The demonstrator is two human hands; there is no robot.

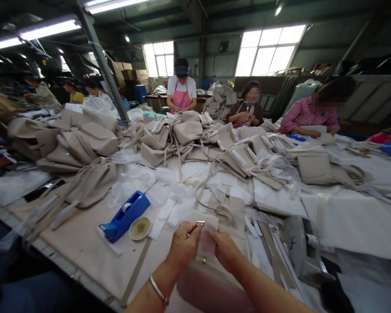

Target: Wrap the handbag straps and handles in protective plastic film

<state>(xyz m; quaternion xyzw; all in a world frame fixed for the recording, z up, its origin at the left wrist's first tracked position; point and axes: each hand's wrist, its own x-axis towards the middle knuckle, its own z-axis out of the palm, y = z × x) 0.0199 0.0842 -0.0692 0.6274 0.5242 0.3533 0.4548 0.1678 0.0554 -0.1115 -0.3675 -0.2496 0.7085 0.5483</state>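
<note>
Close in front of me, my left hand (182, 245) pinches a small shiny metal clasp (200, 223) between thumb and finger. My right hand (227, 251) is closed on the right edge of a thin whitish sheet (210, 232), which stands upright between both hands; whether it is paper or foam I cannot tell. Under my wrists lies a beige handbag (211, 289), partly hidden by my forearms, with a small gold fitting (204, 260) on it. Just beyond my hands is a beige flap (236, 208) with a metal fitting and a looped strap.
A blue tape dispenser (125, 217) and a small round dish (140, 228) stand left; a grey tape dispenser (304, 250) stands right, beside narrow strips (273, 248). Beige bags (156, 143) are heaped across the table. Several co-workers, one in a pink apron (181, 99), work beyond.
</note>
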